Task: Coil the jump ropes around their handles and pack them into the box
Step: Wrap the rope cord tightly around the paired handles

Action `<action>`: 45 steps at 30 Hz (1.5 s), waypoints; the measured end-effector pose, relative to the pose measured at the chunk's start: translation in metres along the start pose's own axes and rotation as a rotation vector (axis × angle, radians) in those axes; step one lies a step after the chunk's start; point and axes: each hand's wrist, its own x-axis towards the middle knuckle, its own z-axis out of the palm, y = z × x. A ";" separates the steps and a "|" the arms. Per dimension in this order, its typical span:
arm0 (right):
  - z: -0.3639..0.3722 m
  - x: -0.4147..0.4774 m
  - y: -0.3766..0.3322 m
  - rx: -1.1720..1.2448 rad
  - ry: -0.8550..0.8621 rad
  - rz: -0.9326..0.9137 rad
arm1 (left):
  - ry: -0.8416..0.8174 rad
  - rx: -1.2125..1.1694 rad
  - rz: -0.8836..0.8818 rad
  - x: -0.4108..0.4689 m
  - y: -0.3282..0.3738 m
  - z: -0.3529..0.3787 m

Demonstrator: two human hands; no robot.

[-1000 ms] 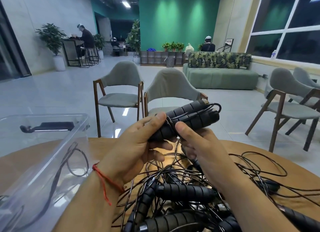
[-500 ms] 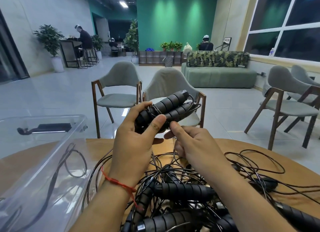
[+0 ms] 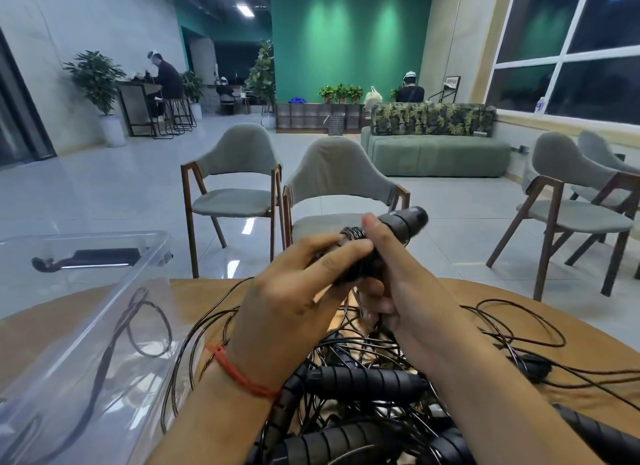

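Left hand and right hand meet mid-air, fingers seemingly curled.

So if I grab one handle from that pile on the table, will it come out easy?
Probably not. The thin cords loop over one another, so pulling the ribbed handle would likely drag neighbours along. They look floppy, lying in loose curls on the table. The handle's ridges probably help grip, though being round it might roll.

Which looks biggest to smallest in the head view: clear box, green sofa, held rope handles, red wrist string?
clear box
green sofa
held handles
red wrist string
The box only looks bigger because it is nearer.
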 end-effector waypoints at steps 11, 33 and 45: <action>0.002 -0.002 0.004 -0.059 0.029 -0.195 | -0.111 -0.651 -0.999 0.020 0.010 -0.022; -0.001 -0.001 -0.001 -0.515 0.101 -0.178 | -0.026 -0.592 -0.863 0.015 0.007 -0.018; -0.008 0.004 -0.006 -0.103 -0.103 0.148 | -0.029 -0.106 -0.647 0.008 -0.003 -0.020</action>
